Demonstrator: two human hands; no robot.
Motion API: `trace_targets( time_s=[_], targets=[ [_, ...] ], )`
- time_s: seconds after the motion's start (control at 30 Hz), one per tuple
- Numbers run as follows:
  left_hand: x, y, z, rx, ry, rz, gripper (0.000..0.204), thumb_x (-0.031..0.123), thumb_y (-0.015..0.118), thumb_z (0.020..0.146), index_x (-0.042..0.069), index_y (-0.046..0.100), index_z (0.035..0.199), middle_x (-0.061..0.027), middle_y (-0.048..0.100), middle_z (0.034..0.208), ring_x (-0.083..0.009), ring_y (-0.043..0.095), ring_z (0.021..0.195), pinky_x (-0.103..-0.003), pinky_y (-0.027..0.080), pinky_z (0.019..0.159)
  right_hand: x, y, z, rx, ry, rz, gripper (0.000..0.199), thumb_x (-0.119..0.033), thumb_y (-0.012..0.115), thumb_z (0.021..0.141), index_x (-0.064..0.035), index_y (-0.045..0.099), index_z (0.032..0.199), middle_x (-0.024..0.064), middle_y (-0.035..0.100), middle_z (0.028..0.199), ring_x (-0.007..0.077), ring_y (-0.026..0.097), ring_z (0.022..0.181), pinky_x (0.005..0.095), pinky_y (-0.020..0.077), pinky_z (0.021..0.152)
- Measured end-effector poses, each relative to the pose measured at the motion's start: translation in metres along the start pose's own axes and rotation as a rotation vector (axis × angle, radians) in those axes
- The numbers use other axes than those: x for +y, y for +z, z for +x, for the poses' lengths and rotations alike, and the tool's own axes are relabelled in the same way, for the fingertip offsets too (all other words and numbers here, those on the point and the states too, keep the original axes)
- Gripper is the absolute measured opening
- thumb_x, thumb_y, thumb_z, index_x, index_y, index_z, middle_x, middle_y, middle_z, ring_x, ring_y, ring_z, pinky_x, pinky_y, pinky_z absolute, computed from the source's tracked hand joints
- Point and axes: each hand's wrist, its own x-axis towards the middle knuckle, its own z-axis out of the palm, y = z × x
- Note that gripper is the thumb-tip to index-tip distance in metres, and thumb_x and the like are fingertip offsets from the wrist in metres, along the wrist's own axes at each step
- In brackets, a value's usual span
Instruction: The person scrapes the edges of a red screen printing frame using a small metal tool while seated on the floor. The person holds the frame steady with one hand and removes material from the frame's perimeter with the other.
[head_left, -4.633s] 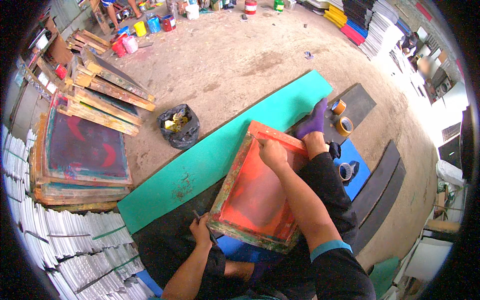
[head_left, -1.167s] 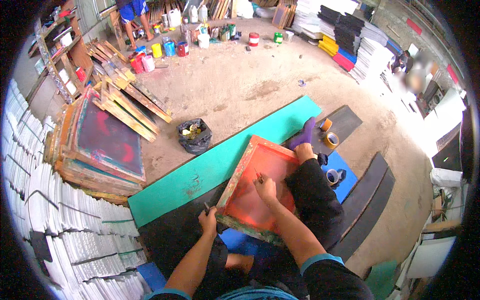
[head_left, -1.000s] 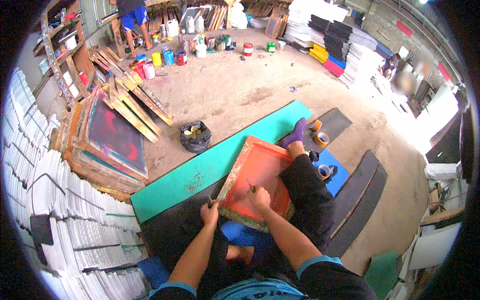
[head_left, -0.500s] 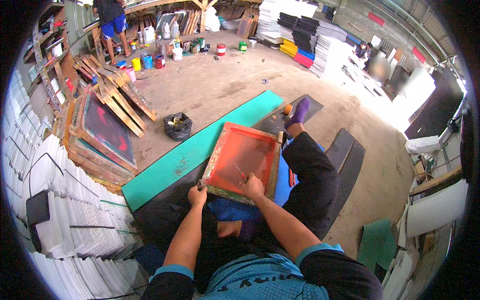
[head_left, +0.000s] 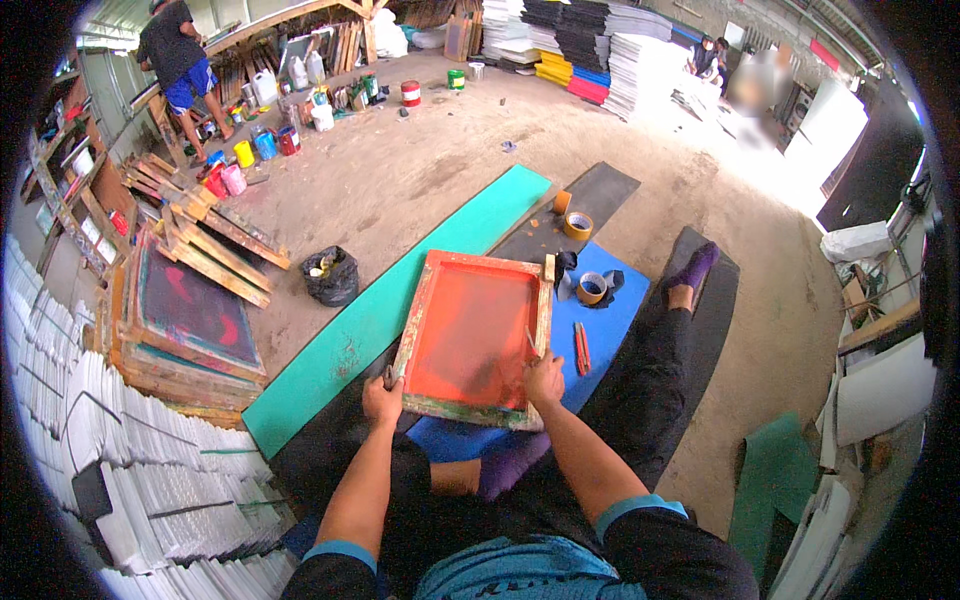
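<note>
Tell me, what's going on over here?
A person sitting on the floor is handling a wooden-framed red screen. The left hand grips its lower left edge, along with a small dark object too hidden to name. The right hand is at the lower right edge, with a thin tool poking up from it. To the right, a red-handled tool and a tape roll lie on a blue sheet.

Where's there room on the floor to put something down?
Mostly bare floor lies between the green strip and paint cans, right of the black bag. The blue sheet is crowded beside the red frame: a tape roll and a red tool.
</note>
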Motion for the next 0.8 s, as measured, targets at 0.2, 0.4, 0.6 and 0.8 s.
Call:
trace_targets(
  time_s=[0.2, 0.4, 0.6, 0.8],
  targets=[
    [0.026, -0.008, 0.032, -0.206, 0.044, 0.234, 0.042, 0.037, 0.077, 0.075, 0.006, 0.071, 0.102, -0.0208, 0.067, 0.100, -0.0401, 0.064, 0.096, -0.049, 0.051, 0.083, -0.003, -0.015, 0.020, -0.139, 0.095, -0.034, 0.068, -0.051, 0.074, 0.076, -0.0073, 0.052, 0.124, 0.0190, 0.055, 0.119, 0.0403, 0.061, 0.104, 0.0492, 0.0500, 0.086],
    [0.063, -0.022, 0.039, -0.335, -0.027, 0.286, 0.046, 0.041, 0.079, 0.072, 0.000, 0.072, 0.091, -0.0242, 0.069, 0.091, -0.0402, 0.067, 0.088, -0.049, 0.052, 0.078, 0.011, -0.014, 0.032, -0.122, -0.005, -0.043, 0.049, -0.040, 0.074, 0.076, -0.0066, 0.062, 0.109, 0.0161, 0.062, 0.108, 0.0378, 0.062, 0.102, 0.0477, 0.0493, 0.087],
    [0.063, -0.019, 0.019, -0.299, -0.084, 0.201, 0.045, 0.043, 0.080, 0.070, 0.001, 0.072, 0.085, -0.0243, 0.069, 0.087, -0.0402, 0.067, 0.084, -0.048, 0.052, 0.075, 0.007, -0.025, 0.068, -0.078, -0.170, -0.154, 0.037, -0.035, 0.069, 0.079, -0.0074, 0.064, 0.102, 0.0179, 0.065, 0.105, 0.0386, 0.063, 0.097, 0.0488, 0.0504, 0.082],
    [0.045, -0.006, -0.023, -0.251, -0.109, 0.093, 0.051, 0.047, 0.080, 0.070, -0.002, 0.068, 0.076, -0.0242, 0.065, 0.079, -0.0391, 0.066, 0.073, -0.047, 0.050, 0.066, -0.028, -0.032, 0.144, -0.098, -0.456, -0.246, 0.032, -0.036, 0.060, 0.085, -0.0077, 0.064, 0.101, 0.0196, 0.066, 0.100, 0.0396, 0.065, 0.092, 0.0504, 0.0508, 0.079]
  ],
)
